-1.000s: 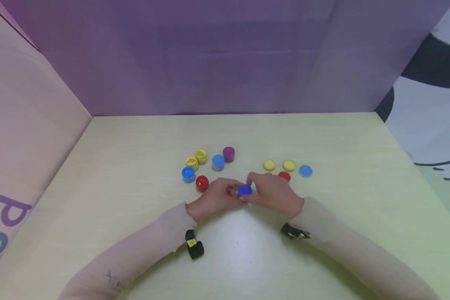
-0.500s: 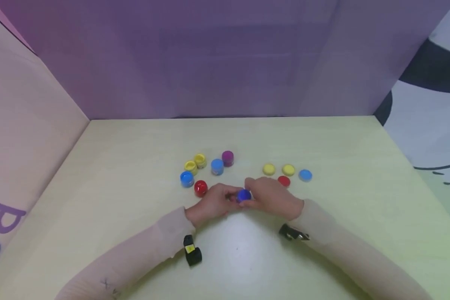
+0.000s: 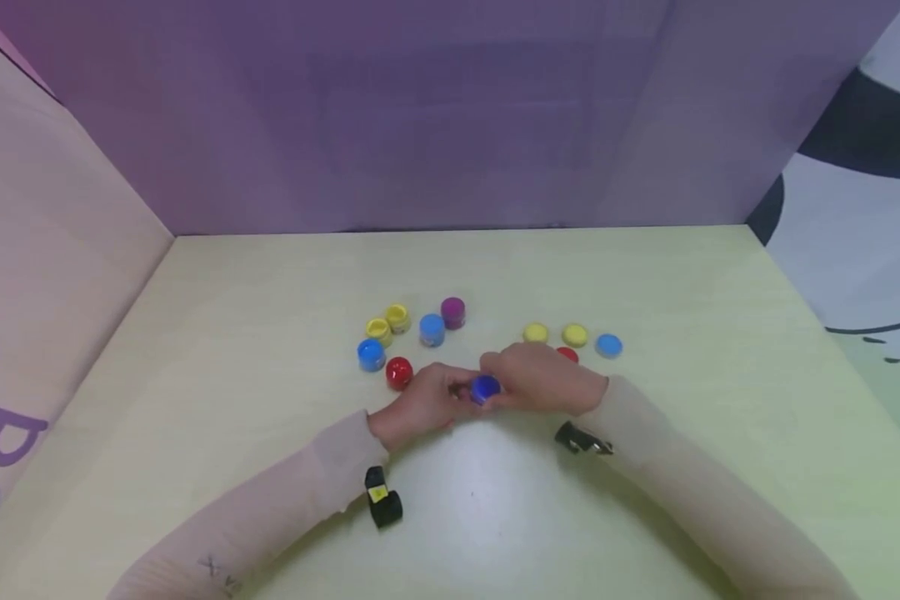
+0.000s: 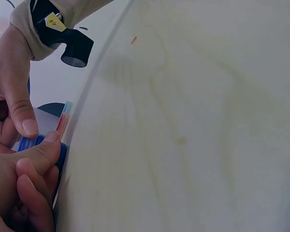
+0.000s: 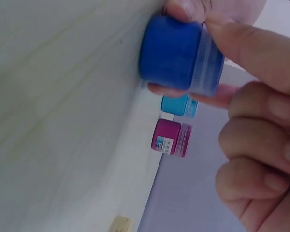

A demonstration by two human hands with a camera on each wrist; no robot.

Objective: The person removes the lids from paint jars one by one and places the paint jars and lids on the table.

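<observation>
Left hand grips dark-blue jar, right hand pinches its lid; red jar among four uncapped; purple jar, light-blue jar still capped.

1. A pale, wood-toned tabletop spreads across the lower view, with a soft patch of glare near its front.
2. Behind it stands a plain purple panel.
3. A pinkish-white panel at left bears purple lettering.
4. At right, a white surface carries bold black shapes.
</observation>
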